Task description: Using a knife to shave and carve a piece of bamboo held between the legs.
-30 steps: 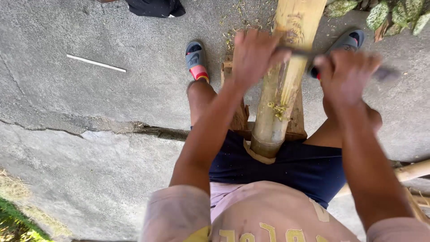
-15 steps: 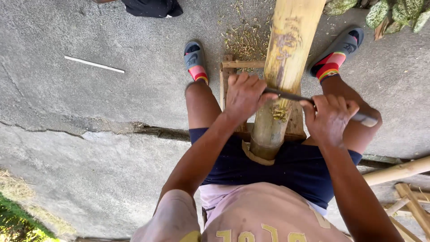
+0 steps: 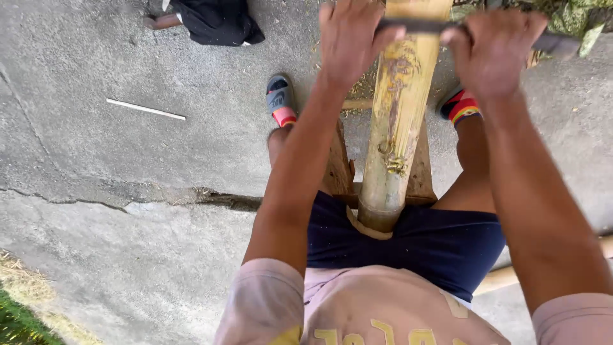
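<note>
Grey, cracked concrete ground (image 3: 128,191) fills the view from the head camera, with a strip of grass at the lower left corner and green leaves (image 3: 575,19) at the upper right. On it lies a thin white stick (image 3: 145,109), well apart from the person, and a dark cloth bundle (image 3: 214,22) sits near the top edge. The person sits astride a low wooden bench (image 3: 418,176) in dark blue shorts (image 3: 440,246) and a pale pink shirt, feet in slide sandals on either side. A long yellow bamboo pole (image 3: 396,128) runs up between the legs, its cut end resting at the lap and its length lying along the bench. Across the pole near the top edge lies a dark, straight metal blade (image 3: 415,25), set crosswise and touching the bamboo's surface. The left hand (image 3: 351,38) has its fingers curled tightly round the blade's left end; the right hand (image 3: 495,51) is likewise closed in a fist round the right end, whose tip sticks out beyond the knuckles. Both arms are stretched forward.
</note>
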